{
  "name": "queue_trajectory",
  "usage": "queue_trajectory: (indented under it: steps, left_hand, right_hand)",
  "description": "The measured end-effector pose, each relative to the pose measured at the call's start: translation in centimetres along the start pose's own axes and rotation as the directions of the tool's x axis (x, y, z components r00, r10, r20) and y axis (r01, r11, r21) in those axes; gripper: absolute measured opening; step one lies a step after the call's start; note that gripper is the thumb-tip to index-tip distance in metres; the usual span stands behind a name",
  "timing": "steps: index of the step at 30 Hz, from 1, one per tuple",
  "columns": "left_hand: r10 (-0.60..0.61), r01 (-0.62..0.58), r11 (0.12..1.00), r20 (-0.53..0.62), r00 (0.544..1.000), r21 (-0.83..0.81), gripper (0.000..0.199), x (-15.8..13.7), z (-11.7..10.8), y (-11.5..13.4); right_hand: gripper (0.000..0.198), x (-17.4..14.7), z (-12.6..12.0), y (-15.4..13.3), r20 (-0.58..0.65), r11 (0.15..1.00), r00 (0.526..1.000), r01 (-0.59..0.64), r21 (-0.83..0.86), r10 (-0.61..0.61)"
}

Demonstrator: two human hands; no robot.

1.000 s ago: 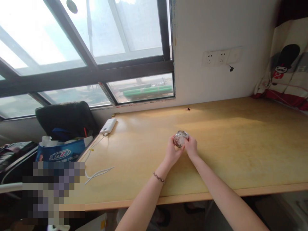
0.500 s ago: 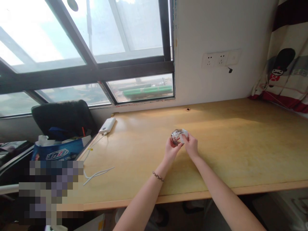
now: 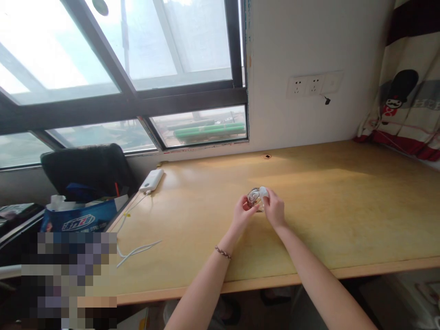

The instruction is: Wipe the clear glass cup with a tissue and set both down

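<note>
Just above the middle of the wooden table (image 3: 192,220), my left hand (image 3: 242,214) is closed round the near left side of a small clear, shiny glass-like vessel (image 3: 254,197). Its exact kind is hard to make out, since fingers cover part of it. My right hand (image 3: 275,209) pinches a piece of white tissue (image 3: 264,191) against the vessel's right side. A braided bracelet (image 3: 222,252) circles my left wrist.
A white power bank (image 3: 151,180) lies at the table's left edge, and a white cable (image 3: 139,249) trails nearer to me. Left of the table stand a black chair (image 3: 85,165) and a blue bag (image 3: 77,217). Behind are a window and wall sockets (image 3: 305,85).
Both hands stay at about the same place. The vessel has turned a little in my left hand, and the white tissue in my right hand has shifted along its rim.
</note>
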State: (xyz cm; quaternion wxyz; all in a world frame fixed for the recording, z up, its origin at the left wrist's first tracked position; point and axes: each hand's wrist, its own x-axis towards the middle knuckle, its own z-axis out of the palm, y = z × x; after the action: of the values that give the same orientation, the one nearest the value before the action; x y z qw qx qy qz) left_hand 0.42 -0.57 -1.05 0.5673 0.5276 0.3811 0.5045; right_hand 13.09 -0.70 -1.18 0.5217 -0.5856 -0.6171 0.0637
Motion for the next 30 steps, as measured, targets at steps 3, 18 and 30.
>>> queue_trajectory:
  steps: [3,18,30]
  left_hand:
    - [-0.032,0.031,0.997,-0.011,0.999,-0.069,0.036,-0.1,0.3,0.3]
    - [0.055,-0.060,0.994,-0.048,0.997,-0.093,0.045,0.5,-0.2,-1.1]
    - [-0.060,0.062,0.992,0.024,0.998,-0.106,0.043,0.0,0.2,-0.2]
  right_hand:
    - [0.033,0.0,-0.1,-0.1,-0.019,0.999,1.000,-0.021,0.030,0.022]
    - [0.040,-0.4,1.6,-0.3,0.167,0.907,0.904,-0.411,0.091,0.393]
    - [0.030,0.1,0.2,-0.1,0.010,0.989,0.991,-0.136,0.058,0.136]
